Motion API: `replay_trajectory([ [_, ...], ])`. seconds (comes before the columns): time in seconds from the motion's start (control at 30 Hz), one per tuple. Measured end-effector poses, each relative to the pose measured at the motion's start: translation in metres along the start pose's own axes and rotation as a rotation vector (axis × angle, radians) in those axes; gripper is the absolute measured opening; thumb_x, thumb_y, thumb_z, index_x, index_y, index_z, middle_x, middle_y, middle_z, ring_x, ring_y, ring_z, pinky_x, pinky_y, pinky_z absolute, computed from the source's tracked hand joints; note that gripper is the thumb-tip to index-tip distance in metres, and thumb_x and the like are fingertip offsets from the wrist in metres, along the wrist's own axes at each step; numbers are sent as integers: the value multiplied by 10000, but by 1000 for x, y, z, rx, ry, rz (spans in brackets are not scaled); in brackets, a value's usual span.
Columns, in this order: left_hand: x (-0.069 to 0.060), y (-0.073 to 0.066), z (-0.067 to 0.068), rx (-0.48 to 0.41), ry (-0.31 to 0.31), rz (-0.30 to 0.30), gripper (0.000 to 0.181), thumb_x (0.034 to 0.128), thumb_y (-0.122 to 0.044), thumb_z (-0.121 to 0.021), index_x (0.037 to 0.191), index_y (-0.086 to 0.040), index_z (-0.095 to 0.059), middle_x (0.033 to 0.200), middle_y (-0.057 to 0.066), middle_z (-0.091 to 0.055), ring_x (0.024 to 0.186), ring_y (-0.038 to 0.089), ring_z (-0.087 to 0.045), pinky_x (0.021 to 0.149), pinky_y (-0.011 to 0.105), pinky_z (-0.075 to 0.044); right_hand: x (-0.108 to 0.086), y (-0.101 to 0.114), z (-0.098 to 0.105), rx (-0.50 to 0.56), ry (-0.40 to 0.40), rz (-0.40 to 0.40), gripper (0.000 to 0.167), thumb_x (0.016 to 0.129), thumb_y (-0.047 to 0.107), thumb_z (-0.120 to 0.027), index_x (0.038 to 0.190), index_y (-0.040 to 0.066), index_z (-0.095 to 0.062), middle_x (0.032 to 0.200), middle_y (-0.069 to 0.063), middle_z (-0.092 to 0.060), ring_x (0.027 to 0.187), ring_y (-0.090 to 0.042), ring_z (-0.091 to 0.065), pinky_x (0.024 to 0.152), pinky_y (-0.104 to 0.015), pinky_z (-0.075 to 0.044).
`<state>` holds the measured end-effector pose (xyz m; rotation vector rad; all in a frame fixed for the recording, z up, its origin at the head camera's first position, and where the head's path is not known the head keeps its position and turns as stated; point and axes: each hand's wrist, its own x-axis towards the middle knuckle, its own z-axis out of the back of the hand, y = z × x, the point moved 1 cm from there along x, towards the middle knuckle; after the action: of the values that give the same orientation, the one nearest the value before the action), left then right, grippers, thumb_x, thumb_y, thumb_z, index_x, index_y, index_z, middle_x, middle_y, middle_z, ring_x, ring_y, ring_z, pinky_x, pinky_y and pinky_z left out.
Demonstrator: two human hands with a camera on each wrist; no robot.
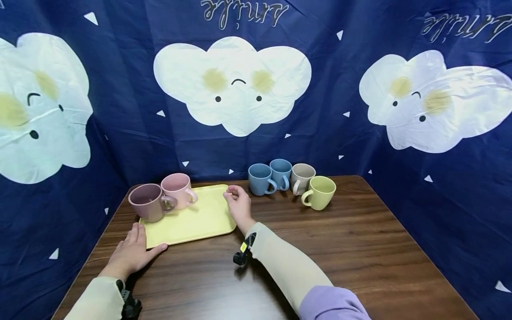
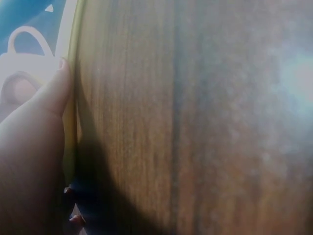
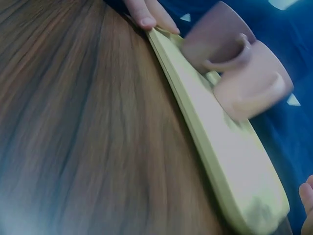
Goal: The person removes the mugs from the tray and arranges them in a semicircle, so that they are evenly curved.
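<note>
A yellow tray (image 1: 202,218) lies on the table's left side, with a mauve mug (image 1: 146,204) and a pink mug (image 1: 176,189) upright at its left end. My left hand (image 1: 130,252) rests at the tray's front left corner. Its fingers lie straight along the left side and the thumb reaches along the front edge. In the left wrist view the thumb (image 2: 51,93) touches the tray rim. My right hand (image 1: 240,206) is beside the tray's right edge, fingers loosely bent. The right wrist view shows its fingertips (image 3: 307,196) just off the tray's rounded end.
Two blue mugs (image 1: 261,180), a grey-beige mug (image 1: 302,177) and a yellow-green mug (image 1: 321,193) stand grouped at the table's back, right of the tray. A dark blue cloth (image 1: 332,142) with cloud prints hangs behind and beside the wooden table (image 1: 360,258).
</note>
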<state>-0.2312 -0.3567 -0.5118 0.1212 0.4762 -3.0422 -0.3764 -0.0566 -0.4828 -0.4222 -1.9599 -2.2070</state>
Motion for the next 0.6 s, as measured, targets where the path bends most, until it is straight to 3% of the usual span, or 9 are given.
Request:
replay_trajectory([
  [0.23, -3, -1, -1, -20, 16, 16, 1268, 902, -785, -460, 1480, 242, 10, 1532, 483, 49, 1388, 673, -64, 1083, 784, -102, 0, 8, -44, -68, 188, -39, 251, 935, 139, -741, 1179, 86, -712, 1119, -27, -743, 898, -125, -725, 710, -212, -561],
  [0.43, -5, -3, -1, 0, -3, 25, 1269, 894, -794, -460, 1489, 235, -15, 1541, 474, 19, 1401, 656, -95, 1090, 776, -126, -4, 4, -74, -69, 402, -54, 432, 960, 100, -701, 1370, 11, -602, 1287, -96, -686, 867, -108, -696, 648, -190, -543],
  [0.6, -8, -6, 1, 7, -18, 26, 1250, 899, -778, -477, 1496, 227, -36, 1551, 461, -3, 1416, 635, -106, 1100, 766, -137, -6, 0, -90, -5, 493, -81, 252, 960, 40, -679, 1204, -18, -667, 1162, -88, -695, 795, -59, -606, 666, -254, -578],
])
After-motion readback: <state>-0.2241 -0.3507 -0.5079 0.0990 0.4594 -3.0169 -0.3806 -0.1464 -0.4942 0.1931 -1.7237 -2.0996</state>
